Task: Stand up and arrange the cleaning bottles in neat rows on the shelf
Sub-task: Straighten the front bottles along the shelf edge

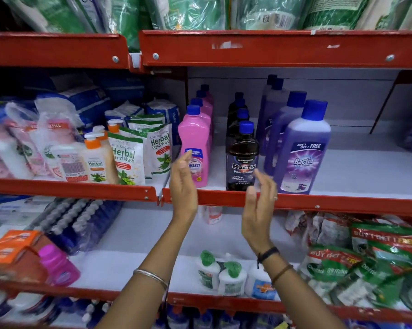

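Red metal shelf (295, 203): pink (195, 148), black (242, 160) and purple plastic bottles (302, 153) standing in three front-to-back rows. Left hand (183, 186) and right hand (259, 198) spread flat, palms inward, holding nothing, probably squaring the fronts.

Pink bottles (195, 144), black bottles (242, 157) and purple bottles (302, 150) stand upright in three front-to-back rows.

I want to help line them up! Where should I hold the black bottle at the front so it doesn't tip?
Grip the black bottle around its wide labelled body, from the front over the shelf's red edge. It stands upright, with open gaps to the pink bottle and purple bottle, so fingers fit both sides. The narrow blue-capped neck would probably be wobblier.
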Available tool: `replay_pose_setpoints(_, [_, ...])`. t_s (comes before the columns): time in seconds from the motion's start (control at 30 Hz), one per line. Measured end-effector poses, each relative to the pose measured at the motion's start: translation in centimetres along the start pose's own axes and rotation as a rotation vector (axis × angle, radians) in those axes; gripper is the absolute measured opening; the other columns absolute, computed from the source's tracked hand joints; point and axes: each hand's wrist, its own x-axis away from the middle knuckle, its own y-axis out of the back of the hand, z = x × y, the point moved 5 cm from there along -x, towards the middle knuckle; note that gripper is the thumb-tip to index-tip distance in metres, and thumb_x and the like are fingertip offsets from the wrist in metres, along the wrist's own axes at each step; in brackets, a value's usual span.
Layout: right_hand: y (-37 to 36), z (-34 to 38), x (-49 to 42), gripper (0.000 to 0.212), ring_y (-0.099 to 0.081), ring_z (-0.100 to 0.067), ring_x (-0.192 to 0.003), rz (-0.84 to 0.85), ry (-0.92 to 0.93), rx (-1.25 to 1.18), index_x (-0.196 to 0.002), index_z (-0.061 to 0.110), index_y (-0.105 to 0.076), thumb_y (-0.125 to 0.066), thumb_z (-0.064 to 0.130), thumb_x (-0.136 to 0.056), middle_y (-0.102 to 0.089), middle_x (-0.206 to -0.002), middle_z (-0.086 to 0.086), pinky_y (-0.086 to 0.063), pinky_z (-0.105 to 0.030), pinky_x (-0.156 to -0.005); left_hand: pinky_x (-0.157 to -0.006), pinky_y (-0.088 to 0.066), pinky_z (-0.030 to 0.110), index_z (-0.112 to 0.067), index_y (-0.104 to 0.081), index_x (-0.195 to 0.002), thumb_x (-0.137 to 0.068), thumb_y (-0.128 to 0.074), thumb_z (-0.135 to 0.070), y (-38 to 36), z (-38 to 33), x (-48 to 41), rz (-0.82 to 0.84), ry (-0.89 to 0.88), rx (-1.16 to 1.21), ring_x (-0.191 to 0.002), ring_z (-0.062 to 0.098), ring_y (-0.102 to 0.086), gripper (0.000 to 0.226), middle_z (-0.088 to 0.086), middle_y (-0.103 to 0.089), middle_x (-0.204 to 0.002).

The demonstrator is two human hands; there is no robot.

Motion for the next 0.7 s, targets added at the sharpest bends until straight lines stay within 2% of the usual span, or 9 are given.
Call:
replay_pose_setpoints(0.07, [-2.7, 0.6, 0.6, 0.052, -0.042, -0.013, -0.128, 0.154, -0.008, -0.073, -0.134, 0.013, -0.046, -0.031, 0.042, -0.094, -0.048, -0.135, -0.006, -0.031, -0.024, -0.109, -0.081, -0.039, 0.0, -0.027, -0.043, -0.133, -0.097, -0.02, -0.044, 1.6, 0.6, -1.7, -0.015, 0.036, 0.004, -0.122, 0.004, -0.046, 0.046, -0.003, -0.045, -0.139])
replay_pose_setpoints(0.13, [-5.7, 1.3, 0.0, 0.059, -0.035, -0.007, -0.136, 0.339, -0.141, -0.131, -0.143, 0.017, -0.035, -0.027, 0.05, -0.095, -0.04, -0.147, -0.001, -0.025, -0.019, -0.111, -0.075, -0.036, -0.007, -0.025, -0.033, -0.141, -0.093, -0.016, -0.051, 2.1, 1.3, -3.3, 0.068, 0.098, -0.014, -0.13, 0.008, -0.038, 0.057, -0.001, -0.036, -0.149])
replay_pose_setpoints(0.2, [-8.3, 1.3, -1.3, 0.068, -0.025, -0.005, -0.14, 0.46, -0.292, -0.141, -0.15, 0.021, -0.022, -0.022, 0.06, -0.094, -0.028, -0.156, 0.002, -0.017, -0.021, -0.113, -0.076, -0.032, -0.008, -0.029, -0.025, -0.145, -0.091, -0.013, -0.054, 2.1, 1.8, -4.2, 0.168, 0.13, -0.058, -0.134, 0.006, -0.029, 0.061, -0.002, -0.028, -0.154])
replay_pose_setpoints(0.23, [-9.4, 1.2, -2.1, 0.074, -0.026, -0.007, -0.141, 0.488, -0.328, -0.136, -0.15, 0.024, -0.021, -0.02, 0.067, -0.089, -0.027, -0.157, 0.001, -0.016, -0.025, -0.115, -0.078, -0.031, -0.006, -0.031, -0.022, -0.145, -0.089, -0.012, -0.055, 2.2, 1.8, -4.4, 0.215, 0.133, -0.082, -0.133, 0.004, -0.028, 0.062, -0.004, -0.026, -0.154])
replay_pose_setpoints(0.3, [-11.1, 0.9, -3.2, 0.076, -0.041, -0.01, -0.133, 0.511, -0.328, -0.124, -0.144, 0.031, -0.032, -0.018, 0.075, -0.084, -0.043, -0.148, -0.001, -0.028, -0.037, -0.117, -0.079, -0.032, -0.006, -0.031, -0.02, -0.145, -0.086, -0.01, -0.057, 2.2, 1.8, -4.6, 0.315, 0.127, -0.125, -0.131, 0.004, -0.031, 0.065, -0.01, -0.029, -0.149])
replay_pose_setpoints(0.37, [-11.8, 0.3, -3.6, 0.071, -0.053, -0.012, -0.122, 0.514, -0.32, -0.112, -0.134, 0.036, -0.043, -0.017, 0.077, -0.083, -0.057, -0.134, 0.0, -0.039, -0.043, -0.111, -0.075, -0.03, -0.01, -0.03, -0.02, -0.146, -0.09, -0.01, -0.051, 2.3, 1.7, -4.7, 0.364, 0.114, -0.174, -0.129, 0.003, -0.033, 0.06, -0.016, -0.03, -0.14])
replay_pose_setpoints(0.53, [-11.3, 0.9, -3.5, 0.054, -0.058, -0.01, -0.116, 0.488, -0.284, -0.148, -0.141, 0.032, -0.04, -0.02, 0.054, -0.097, -0.058, -0.133, -0.001, -0.046, -0.03, -0.103, -0.069, -0.028, -0.013, -0.036, -0.021, -0.145, -0.083, -0.008, -0.056, 3.0, 0.8, -4.9, 0.422, 0.093, -0.226, -0.12, -0.002, -0.034, 0.066, -0.017, -0.034, -0.137])
replay_pose_setpoints(0.6, [-11.0, 1.1, -3.2, 0.051, -0.058, -0.009, -0.114, 0.505, -0.275, -0.153, -0.141, 0.036, -0.038, -0.019, 0.052, -0.097, -0.057, -0.13, 0.003, -0.047, -0.028, -0.101, -0.07, -0.031, -0.011, -0.04, -0.019, -0.144, -0.083, -0.008, -0.058, 3.4, 0.8, -4.6, 0.447, 0.095, -0.234, -0.117, -0.003, -0.04, 0.065, -0.015, -0.039, -0.136])
replay_pose_setpoints(0.7, [-10.4, 1.2, -2.5, 0.048, -0.059, -0.005, -0.111, 0.508, -0.251, -0.148, -0.14, 0.047, -0.034, -0.019, 0.058, -0.096, -0.057, -0.127, 0.01, -0.045, -0.03, -0.102, -0.068, -0.037, -0.007, -0.047, -0.018, -0.142, -0.081, -0.008, -0.062, 4.2, 1.0, -3.8, 0.46, 0.095, -0.257, -0.098, -0.016, -0.046, 0.064, -0.015, -0.048, -0.126])
